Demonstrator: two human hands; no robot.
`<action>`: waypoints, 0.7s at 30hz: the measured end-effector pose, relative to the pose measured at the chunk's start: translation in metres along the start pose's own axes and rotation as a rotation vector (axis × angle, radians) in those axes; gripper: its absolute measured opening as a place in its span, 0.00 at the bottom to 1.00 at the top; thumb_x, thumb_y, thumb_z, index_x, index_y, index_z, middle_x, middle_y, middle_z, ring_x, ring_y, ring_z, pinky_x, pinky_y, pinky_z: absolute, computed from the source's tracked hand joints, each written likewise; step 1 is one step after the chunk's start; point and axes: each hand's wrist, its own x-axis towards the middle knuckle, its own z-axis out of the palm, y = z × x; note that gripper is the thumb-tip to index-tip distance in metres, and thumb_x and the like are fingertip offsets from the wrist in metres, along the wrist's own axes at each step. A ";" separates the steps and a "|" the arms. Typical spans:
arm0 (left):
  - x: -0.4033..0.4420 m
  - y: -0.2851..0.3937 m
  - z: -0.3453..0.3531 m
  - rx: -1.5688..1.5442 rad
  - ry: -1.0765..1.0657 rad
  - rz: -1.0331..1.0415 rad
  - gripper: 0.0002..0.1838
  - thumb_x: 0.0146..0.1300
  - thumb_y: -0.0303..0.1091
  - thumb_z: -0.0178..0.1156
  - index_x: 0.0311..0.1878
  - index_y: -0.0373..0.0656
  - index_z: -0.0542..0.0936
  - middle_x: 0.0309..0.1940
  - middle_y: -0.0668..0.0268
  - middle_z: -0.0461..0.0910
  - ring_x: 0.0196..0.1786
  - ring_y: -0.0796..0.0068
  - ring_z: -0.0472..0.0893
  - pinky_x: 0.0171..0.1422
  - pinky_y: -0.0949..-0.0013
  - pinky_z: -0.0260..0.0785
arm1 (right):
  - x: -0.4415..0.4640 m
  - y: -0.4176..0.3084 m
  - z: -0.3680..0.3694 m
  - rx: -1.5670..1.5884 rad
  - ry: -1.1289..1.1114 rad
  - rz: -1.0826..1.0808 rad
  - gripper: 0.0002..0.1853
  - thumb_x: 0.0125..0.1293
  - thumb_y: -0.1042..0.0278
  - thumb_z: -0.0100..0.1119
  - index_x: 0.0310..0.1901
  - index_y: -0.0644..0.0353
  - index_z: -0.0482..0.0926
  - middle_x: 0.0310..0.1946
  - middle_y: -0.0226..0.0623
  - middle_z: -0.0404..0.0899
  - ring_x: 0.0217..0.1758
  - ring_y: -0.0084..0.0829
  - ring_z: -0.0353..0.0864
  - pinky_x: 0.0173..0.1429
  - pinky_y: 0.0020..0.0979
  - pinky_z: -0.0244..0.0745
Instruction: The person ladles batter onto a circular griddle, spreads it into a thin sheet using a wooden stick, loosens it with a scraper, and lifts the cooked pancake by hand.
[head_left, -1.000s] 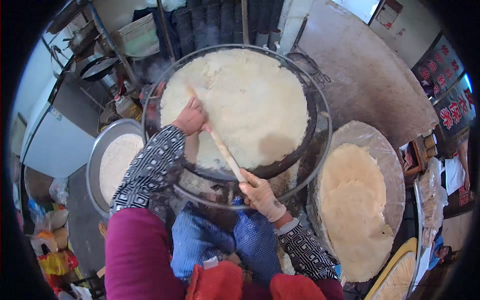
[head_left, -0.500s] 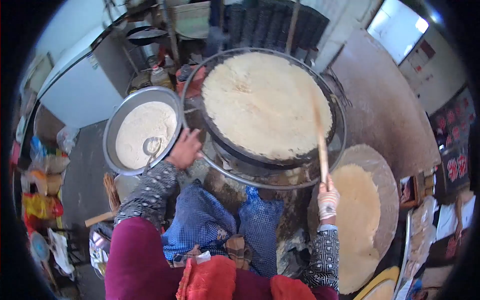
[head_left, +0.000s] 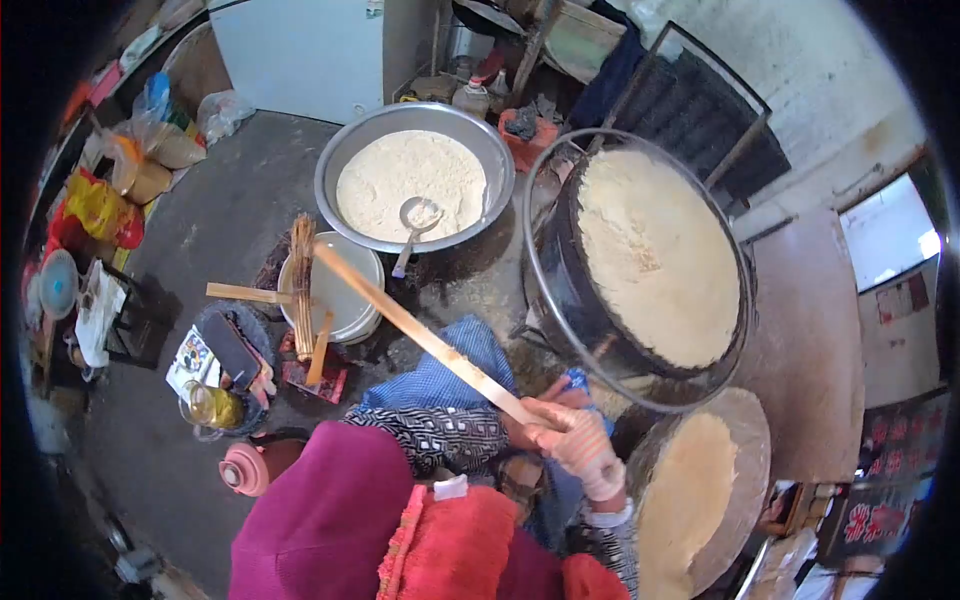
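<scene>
My right hand [head_left: 582, 447], in a pale glove, grips one end of a long flat wooden stick [head_left: 430, 343]. The stick slants up and left, its far end over a white bucket [head_left: 374, 325]. My left hand [head_left: 563, 393] is just behind my right hand and partly hidden by it; its fingers are unclear. On the round griddle [head_left: 583, 285] at the right lies a wide layer of pale batter [head_left: 665, 260]. Below the griddle, thin tan flatbreads [head_left: 690, 490] lie on a round plastic-covered base.
A metal basin [head_left: 503, 165] of pale batter holds a ladle [head_left: 410, 240]. A straw brush [head_left: 302, 280] rests across the bucket. A glass mug [head_left: 215, 407], a pink flask [head_left: 250, 467] and bags [head_left: 100, 208] are at the left. A metal ring surrounds the griddle.
The view has swung left. The stick has left the batter layer and now points toward the bucket. My left hand has moved from the basin's edge to beside my right hand.
</scene>
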 end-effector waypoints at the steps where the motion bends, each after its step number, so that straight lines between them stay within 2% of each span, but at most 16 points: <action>1: -0.012 -0.002 -0.015 0.030 -0.010 -0.027 0.10 0.62 0.40 0.47 0.36 0.44 0.69 0.29 0.61 0.66 0.38 0.63 0.69 0.54 0.59 0.63 | -0.006 -0.012 0.004 0.067 0.017 0.038 0.18 0.58 0.62 0.60 0.50 0.56 0.78 0.28 0.36 0.80 0.29 0.23 0.78 0.37 0.25 0.73; 3: -0.032 -0.011 -0.035 0.094 -0.015 -0.068 0.09 0.62 0.38 0.47 0.38 0.43 0.69 0.32 0.60 0.67 0.39 0.63 0.70 0.53 0.60 0.63 | 0.005 -0.052 0.017 -0.205 0.018 -0.064 0.15 0.57 0.60 0.61 0.45 0.56 0.80 0.26 0.35 0.80 0.24 0.24 0.77 0.34 0.29 0.75; 4: -0.038 -0.014 -0.043 0.112 -0.010 -0.079 0.09 0.62 0.37 0.47 0.39 0.43 0.69 0.33 0.59 0.67 0.39 0.63 0.70 0.52 0.60 0.63 | 0.013 -0.050 0.036 0.138 -0.108 0.016 0.21 0.61 0.67 0.56 0.54 0.66 0.72 0.29 0.29 0.77 0.33 0.17 0.74 0.38 0.22 0.71; 6: -0.053 -0.027 -0.052 0.147 0.025 -0.101 0.09 0.62 0.35 0.47 0.41 0.42 0.70 0.36 0.58 0.68 0.40 0.63 0.70 0.51 0.61 0.64 | 0.005 -0.076 0.067 0.375 -0.078 -0.527 0.32 0.57 0.61 0.62 0.62 0.63 0.63 0.42 0.39 0.80 0.43 0.28 0.80 0.46 0.31 0.75; 7: -0.060 -0.033 -0.055 0.169 0.053 -0.123 0.09 0.62 0.34 0.48 0.42 0.41 0.70 0.37 0.58 0.68 0.41 0.63 0.70 0.51 0.62 0.64 | -0.002 -0.074 0.074 0.621 -0.314 -0.428 0.35 0.60 0.65 0.58 0.66 0.63 0.54 0.49 0.44 0.74 0.50 0.31 0.75 0.52 0.31 0.71; 8: -0.073 -0.036 -0.058 0.177 0.073 -0.152 0.09 0.62 0.33 0.48 0.44 0.41 0.70 0.38 0.57 0.69 0.41 0.63 0.70 0.50 0.62 0.64 | -0.002 -0.064 0.091 0.430 -0.014 -0.573 0.37 0.58 0.62 0.59 0.66 0.63 0.53 0.54 0.49 0.70 0.55 0.36 0.72 0.56 0.35 0.67; 9: -0.085 -0.040 -0.057 0.203 0.093 -0.239 0.12 0.57 0.30 0.55 0.44 0.39 0.73 0.47 0.52 0.69 0.44 0.56 0.71 0.53 0.59 0.63 | -0.009 -0.052 0.099 0.208 0.258 -0.674 0.39 0.57 0.60 0.60 0.66 0.63 0.53 0.58 0.53 0.65 0.60 0.41 0.68 0.60 0.40 0.64; 10: -0.096 -0.040 -0.055 0.143 0.054 -0.177 0.12 0.57 0.30 0.55 0.44 0.39 0.73 0.47 0.52 0.69 0.44 0.56 0.71 0.53 0.59 0.63 | -0.020 -0.033 0.098 0.043 0.429 -0.534 0.40 0.55 0.57 0.61 0.65 0.62 0.55 0.59 0.54 0.63 0.61 0.44 0.65 0.61 0.42 0.62; 11: -0.103 -0.039 -0.069 0.150 0.007 -0.231 0.13 0.57 0.29 0.55 0.47 0.39 0.73 0.49 0.50 0.67 0.48 0.53 0.69 0.56 0.58 0.61 | -0.031 -0.023 0.094 -0.126 0.567 -0.382 0.41 0.52 0.54 0.63 0.64 0.62 0.57 0.60 0.55 0.60 0.63 0.48 0.63 0.63 0.45 0.59; 12: -0.102 -0.036 -0.081 0.179 -0.036 -0.288 0.15 0.57 0.27 0.55 0.49 0.39 0.73 0.52 0.48 0.66 0.52 0.51 0.68 0.59 0.57 0.60 | -0.048 -0.003 0.078 -0.155 0.633 -0.240 0.39 0.48 0.52 0.64 0.60 0.61 0.62 0.56 0.53 0.64 0.59 0.50 0.65 0.61 0.45 0.60; 13: -0.097 -0.035 -0.088 0.221 -0.073 -0.350 0.16 0.57 0.26 0.54 0.51 0.39 0.73 0.54 0.47 0.64 0.56 0.49 0.66 0.62 0.55 0.58 | -0.064 0.023 0.074 -0.207 0.778 -0.071 0.35 0.46 0.55 0.63 0.57 0.62 0.65 0.53 0.51 0.67 0.57 0.51 0.66 0.60 0.45 0.61; 14: -0.090 -0.033 -0.089 0.206 -0.093 -0.373 0.17 0.58 0.25 0.53 0.52 0.38 0.72 0.54 0.46 0.64 0.57 0.48 0.65 0.63 0.55 0.56 | -0.081 0.064 0.079 -0.366 0.982 0.011 0.34 0.46 0.55 0.63 0.55 0.62 0.67 0.51 0.50 0.68 0.55 0.50 0.68 0.58 0.46 0.63; 17: -0.096 -0.034 -0.080 0.155 -0.120 -0.412 0.17 0.56 0.21 0.53 0.51 0.36 0.71 0.55 0.45 0.63 0.58 0.46 0.64 0.63 0.54 0.57 | -0.169 0.100 0.046 -0.473 0.988 0.622 0.33 0.42 0.56 0.66 0.51 0.60 0.68 0.48 0.47 0.70 0.51 0.48 0.70 0.52 0.47 0.64; 19: -0.095 -0.039 -0.070 0.119 -0.204 -0.434 0.18 0.56 0.21 0.54 0.51 0.36 0.71 0.56 0.45 0.62 0.58 0.47 0.64 0.63 0.55 0.57 | -0.208 0.182 0.057 -0.771 1.218 0.897 0.39 0.43 0.54 0.67 0.58 0.58 0.64 0.53 0.46 0.68 0.58 0.46 0.66 0.60 0.52 0.56; 20: -0.089 -0.036 -0.067 0.135 -0.231 -0.426 0.17 0.55 0.21 0.55 0.50 0.35 0.72 0.54 0.46 0.63 0.58 0.47 0.65 0.63 0.55 0.58 | -0.228 0.205 0.050 -0.758 1.152 1.021 0.40 0.44 0.53 0.67 0.60 0.56 0.63 0.55 0.46 0.66 0.61 0.47 0.63 0.64 0.53 0.52; 21: -0.085 -0.035 -0.062 0.132 -0.230 -0.421 0.17 0.55 0.21 0.55 0.50 0.35 0.72 0.54 0.46 0.63 0.58 0.47 0.65 0.63 0.55 0.58 | -0.245 0.232 0.047 -0.838 1.178 1.030 0.29 0.47 0.58 0.62 0.54 0.54 0.69 0.50 0.43 0.70 0.55 0.43 0.66 0.59 0.51 0.56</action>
